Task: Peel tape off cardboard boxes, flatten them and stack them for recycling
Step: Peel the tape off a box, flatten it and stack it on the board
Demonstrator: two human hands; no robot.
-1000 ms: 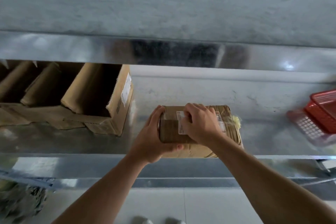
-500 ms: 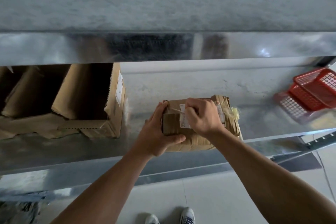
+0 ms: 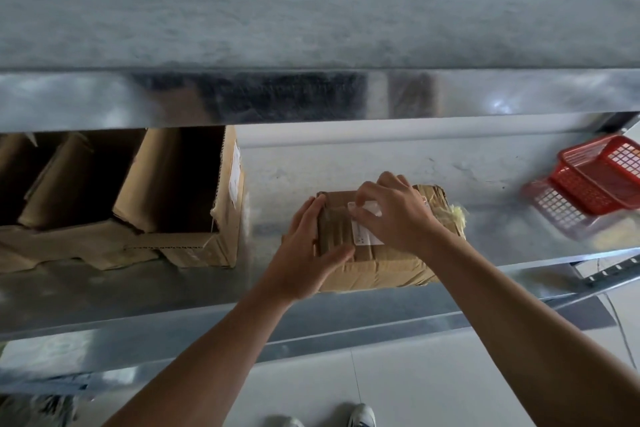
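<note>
One small taped box sits on the middle metal shelf, close to its front edge. The long axis runs left-right along the shelf, with the right end skewed slightly toward the back and the labelled face up. Left hand grips the box's left end: fingers wrapped over the top edge, thumb across the front face. Right hand is on top, fingers curled, thumb and forefinger pinching the upper left corner of the one white label. Yellowish frayed tape sticks out at the box's right end. One big open carton stands left of the box, well apart, mouth facing the camera, with loose cardboard inside it. Two red baskets at the far right of the shelf, one stacked on the other, blurred. Two shoes on the floor below.
</note>
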